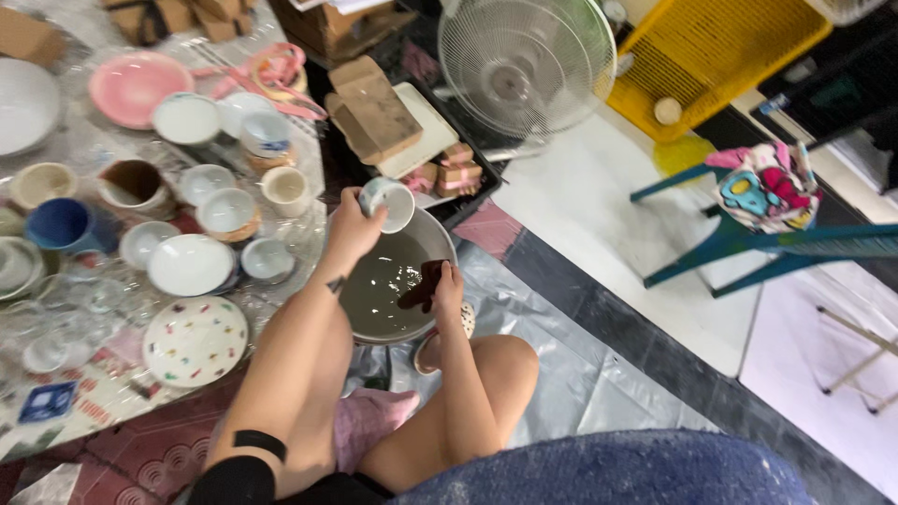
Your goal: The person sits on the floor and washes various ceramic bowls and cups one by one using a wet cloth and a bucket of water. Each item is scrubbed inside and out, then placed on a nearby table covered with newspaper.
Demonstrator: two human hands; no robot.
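My left hand (353,227) holds a small white cup (388,202) tilted over a metal basin (440,234) of murky water. My right hand (446,290) grips a dark brown sponge-like piece (423,284) just above the water, at the basin's right rim. I am crouched, with both knees in view below the basin.
To the left, several ceramic cups, bowls and plates lie on clear plastic, among them a speckled plate (195,340), a pink plate (138,86) and a blue cup (62,224). Behind stand a white fan (526,65), cardboard pieces, a yellow crate (711,56) and a teal chair (748,238).
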